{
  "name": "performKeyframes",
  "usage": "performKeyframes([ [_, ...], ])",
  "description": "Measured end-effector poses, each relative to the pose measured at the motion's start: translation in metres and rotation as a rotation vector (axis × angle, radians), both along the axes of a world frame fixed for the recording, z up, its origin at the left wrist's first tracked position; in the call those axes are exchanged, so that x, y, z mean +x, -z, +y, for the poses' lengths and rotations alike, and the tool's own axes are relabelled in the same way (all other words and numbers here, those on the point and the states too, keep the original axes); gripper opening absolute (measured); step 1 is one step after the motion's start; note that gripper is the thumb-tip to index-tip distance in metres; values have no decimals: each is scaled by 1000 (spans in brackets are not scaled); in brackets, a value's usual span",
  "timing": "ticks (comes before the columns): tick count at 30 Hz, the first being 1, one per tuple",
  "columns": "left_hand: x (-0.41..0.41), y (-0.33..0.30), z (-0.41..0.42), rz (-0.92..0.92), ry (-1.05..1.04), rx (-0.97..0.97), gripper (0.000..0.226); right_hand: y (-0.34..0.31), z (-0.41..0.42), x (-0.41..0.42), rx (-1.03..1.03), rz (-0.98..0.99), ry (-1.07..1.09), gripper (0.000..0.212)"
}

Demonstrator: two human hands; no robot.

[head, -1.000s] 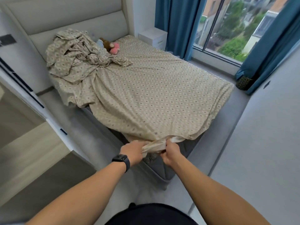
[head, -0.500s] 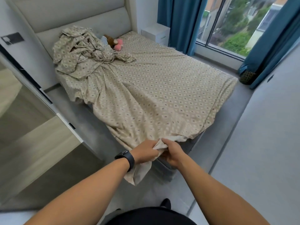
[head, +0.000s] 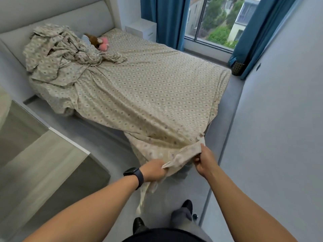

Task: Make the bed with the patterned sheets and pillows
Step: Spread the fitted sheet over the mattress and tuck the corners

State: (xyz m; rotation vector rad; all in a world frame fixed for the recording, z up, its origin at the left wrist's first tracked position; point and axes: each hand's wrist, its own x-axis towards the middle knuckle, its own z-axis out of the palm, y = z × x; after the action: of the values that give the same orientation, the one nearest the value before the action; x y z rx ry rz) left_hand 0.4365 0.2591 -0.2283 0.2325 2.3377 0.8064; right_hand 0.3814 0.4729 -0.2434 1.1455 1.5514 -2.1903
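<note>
Patterned sheet (head: 157, 95) is spread over one bed (head: 97, 130), and its near corner is pulled off the foot of the bed toward the person. Two hands are seen at this corner. The left hand (head: 153, 170) is closed around a bunched fold of the sheet, and one dark watch (head: 133, 175) is worn on its wrist. The right hand (head: 204, 161) pinches the hem of the same corner between thumb and curled fingers, so a short strip of cloth is held stretched between both hands. A loose tail of the sheet hangs down below the left hand toward the floor (head: 104, 145).

At the head of the bed, on its left corner, one crumpled heap of the same patterned fabric (head: 56, 53) is piled against the padded headboard (head: 70, 16); whether pillows are inside it cannot be told. Just beside the heap, near the headboard, soft toys (head: 98, 43) in brown and pink are lying; their number cannot be counted clearly. One white nightstand (head: 141, 29) is placed past the far corner of the bed. Two blue curtains (head: 166, 20) are hung at the sides of one window (head: 216, 20).
</note>
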Motion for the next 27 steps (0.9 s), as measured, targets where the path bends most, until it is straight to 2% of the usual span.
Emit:
performKeyframes([
  [3,15,-11,30,-133,193,92,20,3,6,27,117,44,-33,25],
  [7,44,7,51,-248,340,74,13,10,28,57,383,20,-70,31],
  [10,51,17,53,-227,328,54,9,20,41,68,417,-11,-86,37],
  [16,56,16,59,-201,244,85,2,19,56,74,386,12,-102,31],
  [19,59,20,62,-275,187,136,20,14,52,69,368,53,-95,31],
  [21,61,22,64,-289,212,95,38,12,48,68,364,95,-124,30],
  [24,56,20,65,-237,155,64,36,14,44,72,369,114,-196,30],
  [27,43,14,59,-64,-21,102,38,22,45,77,348,98,-271,35],
])
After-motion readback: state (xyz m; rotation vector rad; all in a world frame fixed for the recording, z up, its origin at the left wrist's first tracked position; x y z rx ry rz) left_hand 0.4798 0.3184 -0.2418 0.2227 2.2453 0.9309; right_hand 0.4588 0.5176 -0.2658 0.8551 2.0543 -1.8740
